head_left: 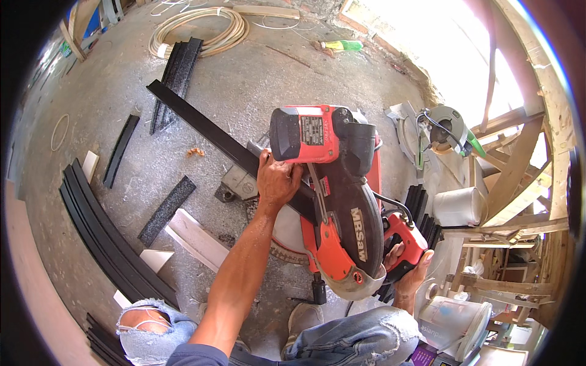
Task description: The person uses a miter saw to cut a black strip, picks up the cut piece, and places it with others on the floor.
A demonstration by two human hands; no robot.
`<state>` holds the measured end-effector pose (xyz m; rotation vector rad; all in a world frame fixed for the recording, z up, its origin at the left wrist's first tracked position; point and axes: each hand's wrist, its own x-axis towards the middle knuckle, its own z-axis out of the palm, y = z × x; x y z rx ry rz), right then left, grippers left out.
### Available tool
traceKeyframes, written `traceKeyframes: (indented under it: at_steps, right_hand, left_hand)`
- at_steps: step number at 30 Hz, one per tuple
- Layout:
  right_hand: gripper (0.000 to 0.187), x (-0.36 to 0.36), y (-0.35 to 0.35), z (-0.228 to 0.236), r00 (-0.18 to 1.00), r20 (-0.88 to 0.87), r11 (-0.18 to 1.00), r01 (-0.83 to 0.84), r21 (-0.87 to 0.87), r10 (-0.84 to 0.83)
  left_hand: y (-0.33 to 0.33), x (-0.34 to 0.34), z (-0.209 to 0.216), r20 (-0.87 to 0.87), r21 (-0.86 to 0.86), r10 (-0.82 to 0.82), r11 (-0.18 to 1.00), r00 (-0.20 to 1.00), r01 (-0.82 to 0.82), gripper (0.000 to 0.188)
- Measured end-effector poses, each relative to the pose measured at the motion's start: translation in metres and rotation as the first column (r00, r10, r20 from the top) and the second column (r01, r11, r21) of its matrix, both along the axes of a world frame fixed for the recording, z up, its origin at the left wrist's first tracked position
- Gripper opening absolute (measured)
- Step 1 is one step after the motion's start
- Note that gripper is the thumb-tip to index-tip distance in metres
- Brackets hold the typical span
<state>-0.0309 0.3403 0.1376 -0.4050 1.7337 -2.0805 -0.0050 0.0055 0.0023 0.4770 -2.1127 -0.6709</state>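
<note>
In front of me stands a red and black miter saw with a dark blade guard. My right hand is wrapped round its red and black handle. A long black grooved strip lies slantwise across the saw's base, its far end reaching out to the upper left. My left hand is closed on this strip beside the motor housing, with some fingertips hidden under the housing. The strip's near end runs under the blade guard, where the blade itself is out of sight.
Black strips and short offcuts lie on the dusty floor to the left, near a white channel piece. Beyond are a coiled hose and a green bottle. Another saw, buckets and wooden framing stand right.
</note>
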Motion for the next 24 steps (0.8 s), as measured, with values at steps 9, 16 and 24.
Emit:
traceKeyframes:
  at_steps: [9, 16, 24]
  right_hand:
    - [0.078, 0.003, -0.006, 0.004, 1.0, -0.018, 1.0, 0.014, 0.009, -0.014]
    - [0.08, 0.005, -0.01, 0.007, 0.998, -0.052, 0.995, 0.036, 0.089, -0.032]
    - [0.079, 0.006, -0.008, 0.005, 0.999, -0.033, 0.995, 0.043, 0.092, -0.04]
  left_hand:
    - [-0.001, 0.001, 0.0, -0.001, -0.006, -0.004, 1.0, 1.0, 0.004, 0.015]
    - [-0.002, 0.003, 0.002, 0.021, -0.015, 0.001, 1.0, 1.0, 0.0, 0.016]
    - [0.0, 0.001, 0.003, 0.005, -0.01, -0.001, 1.0, 1.0, 0.001, 0.016]
